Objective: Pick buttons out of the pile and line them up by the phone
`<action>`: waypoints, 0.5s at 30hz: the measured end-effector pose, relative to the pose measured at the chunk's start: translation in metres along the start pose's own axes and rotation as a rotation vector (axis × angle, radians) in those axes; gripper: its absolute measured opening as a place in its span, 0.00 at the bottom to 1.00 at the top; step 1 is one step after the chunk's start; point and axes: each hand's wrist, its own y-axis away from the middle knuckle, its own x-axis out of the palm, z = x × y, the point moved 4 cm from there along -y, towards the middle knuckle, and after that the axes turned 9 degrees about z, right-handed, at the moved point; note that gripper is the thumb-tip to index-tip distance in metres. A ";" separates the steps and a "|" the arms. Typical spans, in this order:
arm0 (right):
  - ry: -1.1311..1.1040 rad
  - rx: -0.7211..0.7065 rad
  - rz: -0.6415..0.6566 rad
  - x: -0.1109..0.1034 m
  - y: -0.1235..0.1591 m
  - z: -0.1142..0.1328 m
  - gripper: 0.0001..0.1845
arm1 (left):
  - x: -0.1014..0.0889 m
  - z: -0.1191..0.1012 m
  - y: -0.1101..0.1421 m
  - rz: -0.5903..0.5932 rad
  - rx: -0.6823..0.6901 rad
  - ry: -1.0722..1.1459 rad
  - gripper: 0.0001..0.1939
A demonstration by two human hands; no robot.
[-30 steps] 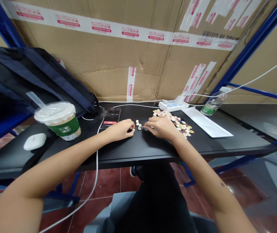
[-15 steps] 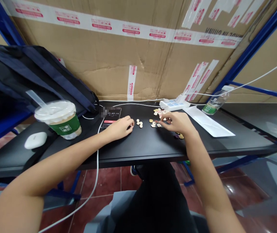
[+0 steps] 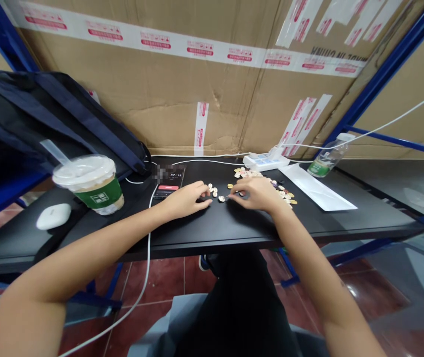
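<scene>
My right hand (image 3: 252, 194) is over the black desk top with thumb and forefinger pinched together. A thin, greyish thing, too small to name, shows at its fingertips, beside a pale button (image 3: 221, 199) on the desk. To the left, my left hand (image 3: 190, 198) rests with thumb and fingers apart, nothing visible between them. Just beyond its fingertips lie several cream buttons (image 3: 214, 193). A yellowish button (image 3: 230, 186) sits near my right fingers. Behind and beside my right hand spreads a pile of mixed buttons (image 3: 247, 173), partly hidden by it.
A phone (image 3: 168, 187) lies by my left wrist. Farther left are a lidded drink cup (image 3: 98, 193), a white earbud case (image 3: 53, 216) and a backpack (image 3: 67, 119). A power strip (image 3: 266, 161), white paper (image 3: 318, 188) and bottle (image 3: 327, 161) stand right. A white cable (image 3: 149, 263) hangs over the front edge.
My right hand has moved left from the button pile, and a pale button now lies by its fingertips. The left hand has shifted slightly right, its thumb and fingers wider apart.
</scene>
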 end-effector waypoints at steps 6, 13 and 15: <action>0.070 -0.168 -0.061 0.008 -0.010 0.027 0.15 | 0.005 0.001 -0.004 0.063 0.029 0.090 0.10; 0.064 -0.172 -0.055 0.008 -0.011 0.027 0.15 | 0.002 0.007 -0.006 0.144 0.071 0.149 0.10; 0.067 -0.171 -0.055 0.007 -0.011 0.028 0.15 | 0.000 0.007 -0.006 0.152 0.074 0.149 0.10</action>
